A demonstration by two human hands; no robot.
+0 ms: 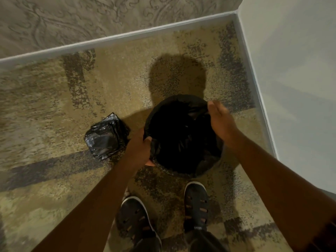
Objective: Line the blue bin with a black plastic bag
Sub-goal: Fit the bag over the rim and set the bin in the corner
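A round bin stands on the carpet in front of my feet, fully covered by a black plastic bag (181, 135) that hangs inside it and folds over its rim; no blue shows. My left hand (141, 148) grips the bag's edge at the near-left side of the rim. My right hand (221, 120) rests on the right side of the rim, fingers bent over the bag's edge there.
A folded stack of black plastic bags (106, 136) lies on the carpet just left of the bin. A patterned wall with a white baseboard (116, 37) runs behind, and a plain wall (291, 79) closes the right side. My two dark shoes (196, 204) stand close to the bin.
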